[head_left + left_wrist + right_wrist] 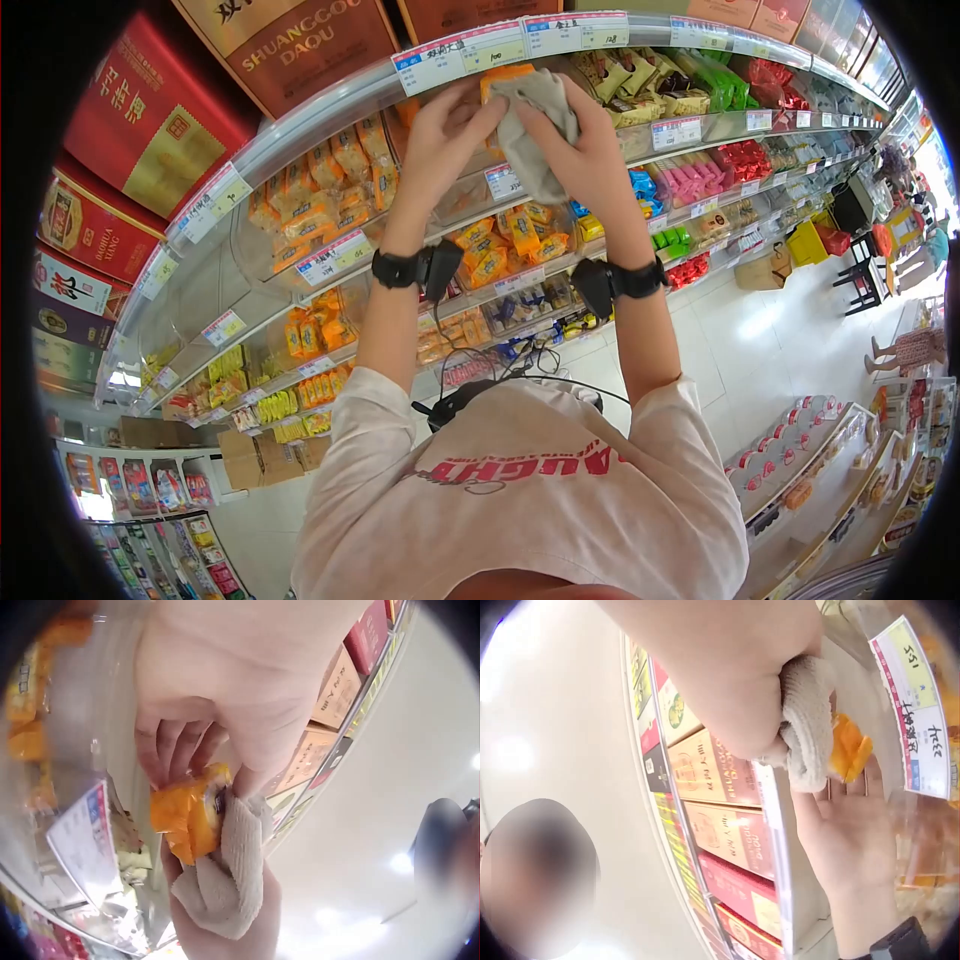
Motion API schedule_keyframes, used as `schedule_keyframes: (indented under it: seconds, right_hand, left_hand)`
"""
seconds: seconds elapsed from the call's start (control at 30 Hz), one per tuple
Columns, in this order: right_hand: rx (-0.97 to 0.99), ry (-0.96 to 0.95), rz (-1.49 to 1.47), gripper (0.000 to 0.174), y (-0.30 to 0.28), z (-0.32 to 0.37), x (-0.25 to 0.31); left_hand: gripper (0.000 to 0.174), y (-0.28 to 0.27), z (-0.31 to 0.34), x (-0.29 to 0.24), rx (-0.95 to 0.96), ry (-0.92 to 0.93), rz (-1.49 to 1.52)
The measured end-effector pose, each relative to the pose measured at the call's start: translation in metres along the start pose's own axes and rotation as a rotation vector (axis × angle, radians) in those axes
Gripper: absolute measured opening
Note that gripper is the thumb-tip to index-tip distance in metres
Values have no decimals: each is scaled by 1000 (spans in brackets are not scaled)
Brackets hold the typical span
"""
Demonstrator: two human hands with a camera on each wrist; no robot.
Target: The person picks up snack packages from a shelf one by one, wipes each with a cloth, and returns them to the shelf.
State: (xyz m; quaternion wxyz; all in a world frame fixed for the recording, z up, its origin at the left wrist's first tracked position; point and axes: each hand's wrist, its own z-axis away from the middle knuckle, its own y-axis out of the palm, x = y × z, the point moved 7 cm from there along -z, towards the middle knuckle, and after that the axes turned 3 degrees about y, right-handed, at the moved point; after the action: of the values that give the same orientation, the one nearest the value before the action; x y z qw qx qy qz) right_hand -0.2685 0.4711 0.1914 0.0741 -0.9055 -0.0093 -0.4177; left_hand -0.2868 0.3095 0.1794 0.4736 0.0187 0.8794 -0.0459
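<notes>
Both my hands are raised to an upper shelf. My left hand [462,108] pinches a small orange packet [503,74] between fingers and thumb. In the left wrist view the fingers [174,754] curl over the top of the orange packet [186,823]. My right hand [572,128] grips a bunched grey cloth [535,130] and presses it against the packet. In the right wrist view the cloth [807,724] covers part of the orange packet [847,754], with the left hand's palm [855,825] behind it.
Tiered clear shelves [330,115] with price tags [458,52] hold yellow and orange snack packets [320,185]. Red boxes [150,120] stand on top. More racks [800,450] line the tiled aisle at right, where a person [905,350] and a stool [860,270] stand.
</notes>
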Motion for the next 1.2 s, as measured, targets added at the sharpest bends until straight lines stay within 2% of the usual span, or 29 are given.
schedule_keyframes:
  seconds: [0.07,0.17,0.2,0.3,0.4,0.43,0.5,0.57,0.73,0.83,0.93,0.97,1.07,1.17,1.2]
  right_hand:
    - [19,46,-179,24,-3,16,11]
    - [-164,-26,-311,29,-5,35,36]
    - [-119,27,-367,36,-6,41,32]
    - [-293,242,-362,34,-25,62,3]
    - [-615,160,-279,34,-31,81,6]
    - [-490,136,-249,32,-16,79,8]
    - [-245,91,-190,30,20,80,11]
    - [-241,195,-330,27,35,86,4]
    - [-273,477,-671,19,44,95,-16]
    - [-246,389,-427,19,46,93,-10]
    - [-216,439,-504,22,52,94,-13]
    - [-220,388,-509,25,55,93,-9]
    - [-185,249,-493,38,76,88,7]
    - [-92,153,-370,53,97,99,16]
    - [-81,116,-297,56,100,101,17]
  left_hand:
    - [46,0,13,-12,-11,20,94]
    - [51,3,35,-27,59,-1,239]
    - [52,-1,41,-24,36,69,225]
    - [54,-7,65,-39,-28,59,36]
    - [58,-6,82,-48,-29,52,-21]
    - [59,-1,86,-48,-27,31,-19]
    - [56,0,92,-50,-99,96,-223]
    - [52,-3,100,-55,-136,136,-450]
    - [51,-9,111,-63,-32,151,-584]
    - [51,-12,116,-64,-24,126,-571]
    - [48,-18,121,-63,-72,132,-544]
    - [47,-19,123,-62,-94,141,-540]
    - [45,-32,134,-37,-349,43,-220]
    - [43,-37,137,-37,-492,-4,-149]
    - [45,-38,136,-37,-455,-6,-184]
